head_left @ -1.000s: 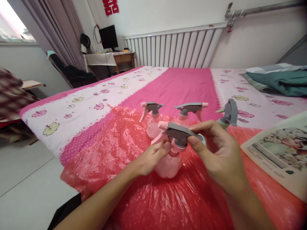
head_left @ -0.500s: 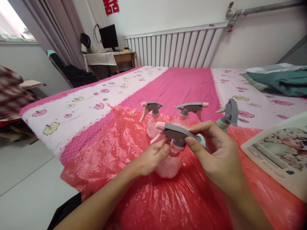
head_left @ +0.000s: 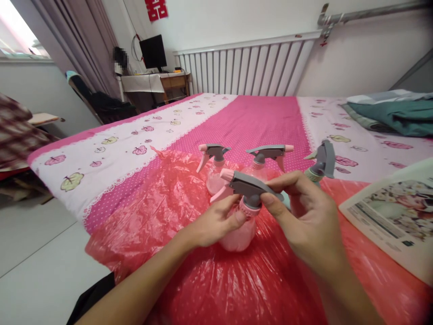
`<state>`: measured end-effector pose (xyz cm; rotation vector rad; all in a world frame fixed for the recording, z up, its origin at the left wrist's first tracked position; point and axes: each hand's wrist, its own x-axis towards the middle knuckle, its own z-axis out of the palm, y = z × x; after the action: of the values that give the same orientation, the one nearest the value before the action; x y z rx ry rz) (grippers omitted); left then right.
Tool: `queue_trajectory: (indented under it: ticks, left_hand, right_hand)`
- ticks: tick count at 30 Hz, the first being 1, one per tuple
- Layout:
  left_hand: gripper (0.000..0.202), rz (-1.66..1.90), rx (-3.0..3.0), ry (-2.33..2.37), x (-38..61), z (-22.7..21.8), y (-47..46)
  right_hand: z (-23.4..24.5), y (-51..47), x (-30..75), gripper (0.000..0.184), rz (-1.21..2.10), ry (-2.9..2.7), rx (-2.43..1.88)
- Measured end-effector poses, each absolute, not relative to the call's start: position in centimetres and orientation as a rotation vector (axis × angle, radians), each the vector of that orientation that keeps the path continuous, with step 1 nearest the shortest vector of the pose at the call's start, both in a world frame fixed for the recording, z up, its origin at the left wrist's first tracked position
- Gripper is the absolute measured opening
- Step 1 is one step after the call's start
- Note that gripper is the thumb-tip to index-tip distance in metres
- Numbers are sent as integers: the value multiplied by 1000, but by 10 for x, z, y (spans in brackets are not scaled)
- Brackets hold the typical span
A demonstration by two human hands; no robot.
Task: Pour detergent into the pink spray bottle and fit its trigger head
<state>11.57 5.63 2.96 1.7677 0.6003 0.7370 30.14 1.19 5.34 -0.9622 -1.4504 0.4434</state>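
A clear pink spray bottle (head_left: 239, 239) stands on the red plastic bag in front of me. Its grey and pink trigger head (head_left: 252, 186) points left, tilted slightly. My left hand (head_left: 214, 224) is closed around the bottle's neck, thumb just below the pink collar. With thumb and fingers, my right hand (head_left: 309, 221) pinches the rear of the trigger head. Whether the collar is threaded on cannot be made out. Two more pink spray bottles, one left (head_left: 214, 178) and one right (head_left: 259, 171), stand behind. Beyond my right hand shows a green-collared spray head (head_left: 324, 160); its bottle is mostly hidden.
The crinkled red plastic bag (head_left: 142, 216) lies over the pink patterned bed (head_left: 264, 117). To the right rests a printed bag (head_left: 399, 216) with a floral picture. Folded green cloth (head_left: 399, 115) is at the far right. A desk with a monitor (head_left: 154, 52) stands behind.
The trigger head has tipped slightly, its nozzle a little higher. My left thumb has shifted slightly right and down over the bottle's neck. My right hand has barely moved.
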Motion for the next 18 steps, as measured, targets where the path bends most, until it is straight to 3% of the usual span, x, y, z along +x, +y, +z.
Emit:
queue_trajectory:
  ticks: [18]
  left_hand:
    - [63, 727, 1695, 683, 117, 31, 56]
  right_hand:
    - [54, 12, 302, 7, 463, -1433, -971]
